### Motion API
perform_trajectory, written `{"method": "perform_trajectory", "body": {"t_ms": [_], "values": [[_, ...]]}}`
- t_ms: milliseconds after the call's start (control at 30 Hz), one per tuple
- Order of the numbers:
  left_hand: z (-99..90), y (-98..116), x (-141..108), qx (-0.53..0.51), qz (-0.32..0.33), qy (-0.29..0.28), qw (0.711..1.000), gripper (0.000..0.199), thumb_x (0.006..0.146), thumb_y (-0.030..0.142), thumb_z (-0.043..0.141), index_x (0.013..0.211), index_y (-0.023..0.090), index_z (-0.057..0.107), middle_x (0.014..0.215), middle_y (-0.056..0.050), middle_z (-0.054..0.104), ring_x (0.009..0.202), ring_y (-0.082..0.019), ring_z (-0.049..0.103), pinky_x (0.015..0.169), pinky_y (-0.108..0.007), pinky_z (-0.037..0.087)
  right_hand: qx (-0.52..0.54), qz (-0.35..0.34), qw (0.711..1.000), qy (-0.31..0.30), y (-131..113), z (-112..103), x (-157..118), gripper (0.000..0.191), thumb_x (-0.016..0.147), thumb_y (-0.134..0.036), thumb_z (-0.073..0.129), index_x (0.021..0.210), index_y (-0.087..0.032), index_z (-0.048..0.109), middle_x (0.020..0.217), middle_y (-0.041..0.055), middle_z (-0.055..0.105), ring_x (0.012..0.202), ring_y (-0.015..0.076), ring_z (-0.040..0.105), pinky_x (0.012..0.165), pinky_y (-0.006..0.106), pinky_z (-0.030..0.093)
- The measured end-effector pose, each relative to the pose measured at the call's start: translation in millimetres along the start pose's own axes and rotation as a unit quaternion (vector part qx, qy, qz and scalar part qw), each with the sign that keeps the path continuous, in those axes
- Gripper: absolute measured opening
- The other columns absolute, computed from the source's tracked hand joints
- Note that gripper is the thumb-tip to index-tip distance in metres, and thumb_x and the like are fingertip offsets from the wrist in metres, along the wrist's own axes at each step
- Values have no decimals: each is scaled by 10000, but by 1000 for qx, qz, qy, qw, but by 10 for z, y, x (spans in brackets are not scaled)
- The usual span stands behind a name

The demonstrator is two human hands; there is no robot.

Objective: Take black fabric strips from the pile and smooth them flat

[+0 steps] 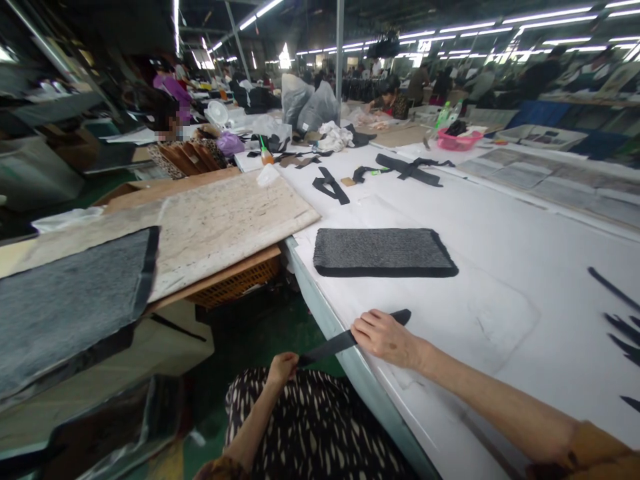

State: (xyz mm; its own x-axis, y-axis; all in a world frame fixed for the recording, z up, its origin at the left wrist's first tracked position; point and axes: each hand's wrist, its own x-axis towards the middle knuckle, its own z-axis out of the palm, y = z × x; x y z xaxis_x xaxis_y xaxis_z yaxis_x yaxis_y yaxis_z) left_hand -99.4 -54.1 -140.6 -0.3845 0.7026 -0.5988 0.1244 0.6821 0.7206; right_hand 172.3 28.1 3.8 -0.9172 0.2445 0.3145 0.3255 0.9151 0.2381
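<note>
Watching remotely, I see the left hand pinched closed on 1 end of a dark strip, off the tabletop edge; the right hand is curled closed over the strip farther along, its other end poking out beyond. I judge that uneven tension could twist or stretch it, a slack left pinch could drop that end, and a forward right-hand swing could nudge the gray fabric ahead.

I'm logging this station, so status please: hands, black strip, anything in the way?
Left hand gripping black strip; right hand closed over it farther along. Strip spans edge of white table. Grey fabric beyond, apart from strip, not obstructing.
</note>
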Motion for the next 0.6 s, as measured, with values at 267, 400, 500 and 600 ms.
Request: {"method": "perform_trajectory", "body": {"t_ms": [267,400,500,600], "values": [[73,450,-243,15,137,24,990,144,662,269,606,752,189,685,841,-40,694,878,-206,615,789,-277,448,-5,1,1000,2,-10,7,17,196,866,-12,437,822,-132,586,787,30,533,713,152,447,622,304,329],[287,961,-610,-12,263,-116,958,298,759,442,555,751,173,684,749,-4,655,766,-174,566,727,-257,424,-5,-1,1000,-3,-7,-2,19,173,874,-39,448,819,-137,580,779,28,528,714,155,447,620,308,319],[380,1163,-773,-40,251,-184,950,347,735,475,590,613,152,623,562,24,530,601,-129,454,591,-245,355,-7,6,1000,-1,-9,-10,30,181,880,-44,440,807,-143,573,755,23,518,704,152,443,610,308,309],[392,1189,-782,-87,212,-200,953,338,664,463,661,559,149,591,525,37,472,569,-110,387,571,-241,310,-5,13,1000,2,-12,-6,36,189,885,-49,434,797,-147,569,745,20,516,696,150,442,603,307,305]]}}
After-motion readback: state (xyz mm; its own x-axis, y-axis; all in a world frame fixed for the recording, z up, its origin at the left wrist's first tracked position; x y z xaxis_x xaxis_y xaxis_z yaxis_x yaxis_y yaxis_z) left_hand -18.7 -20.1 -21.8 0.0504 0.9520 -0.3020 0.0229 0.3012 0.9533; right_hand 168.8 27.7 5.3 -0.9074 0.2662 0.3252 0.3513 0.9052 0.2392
